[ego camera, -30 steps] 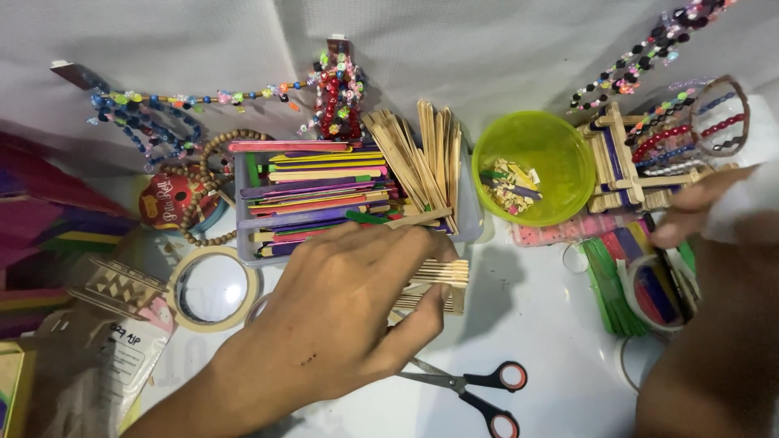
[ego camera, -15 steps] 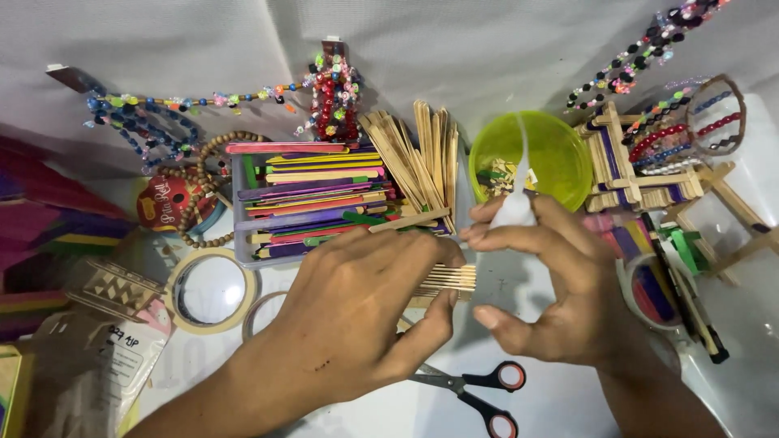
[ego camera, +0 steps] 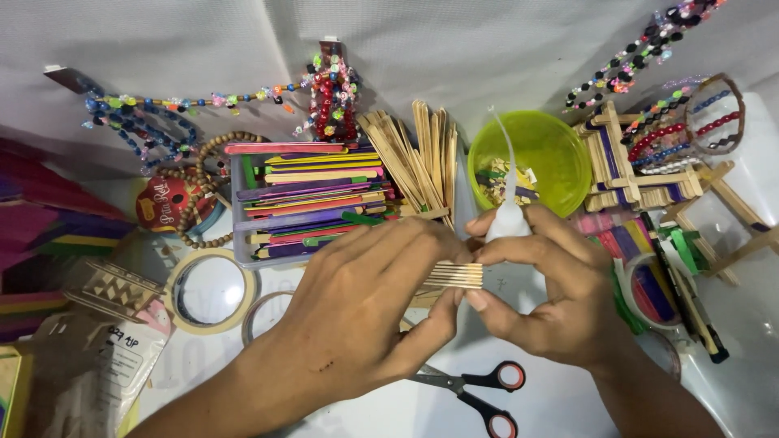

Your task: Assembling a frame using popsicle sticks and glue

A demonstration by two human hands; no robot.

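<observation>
- Sticks (ego camera: 454, 276), a flat row of plain wooden ones, sit at the centre of the white table (ego camera: 568, 397), pinched between both hands.
- Left hand (ego camera: 365, 316) lies palm down over the sticks' left end, fingers curled round them and thumb tucked beneath.
- Right hand (ego camera: 552, 300) meets the sticks' right end with its thumb and is wrapped around a small clear glue bottle (ego camera: 507, 215), held just above the sticks with its thin nozzle pointing away from the person.
- Scissors (ego camera: 475, 385) with black and red handles lie on the table just below the sticks, partly under the left hand.
- Green bowl (ego camera: 560, 154) holding small scraps stands behind the sticks, beyond the bottle.
- Loose plain wooden sticks (ego camera: 418, 150) fan out behind the sticks, to the left of the bowl.
- Tray (ego camera: 304, 199) of coloured craft sticks rests to the upper left of the sticks, touching the fan.
- Tape rolls (ego camera: 211, 288) lie left of the sticks, near the left wrist.
- Bead strings (ego camera: 329, 97) in many colours run along the cloth far behind the sticks.
- Stick frames (ego camera: 641, 174) hung with beads stand to the upper right of the sticks, past the bowl.
- Another tape roll (ego camera: 653, 288) lies right of the sticks, beside the right hand.
</observation>
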